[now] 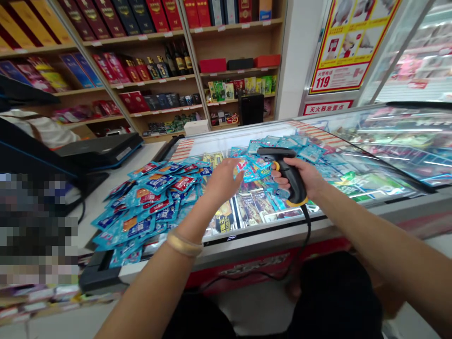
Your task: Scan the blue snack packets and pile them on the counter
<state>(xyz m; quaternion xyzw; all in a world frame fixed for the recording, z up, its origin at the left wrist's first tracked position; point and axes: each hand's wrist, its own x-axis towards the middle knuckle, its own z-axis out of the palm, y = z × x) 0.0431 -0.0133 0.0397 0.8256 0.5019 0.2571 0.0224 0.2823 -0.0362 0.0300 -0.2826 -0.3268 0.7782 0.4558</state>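
Note:
My right hand (305,176) is wrapped round the grip of a black and yellow barcode scanner (294,181), its head pointing left. A cable drops from the handle. My left hand (224,179), with a gold bangle (184,243) on the wrist, has its fingers closed on the near edge of a light-blue packet (252,169) in front of the scanner. To the left lies a heap of blue packets (151,197) with red, orange and dark-blue prints. More blue packets (310,153) lie spread behind the scanner, showing paler faces. Both groups rest on the glass top of a chest freezer (275,217).
Through the glass, wrapped ice creams (254,207) show. A dark monitor or till (31,155) stands on the counter at left. Shelves (141,37) with boxes and bottles line the back wall. The scanner cable (261,274) hangs in front of the freezer.

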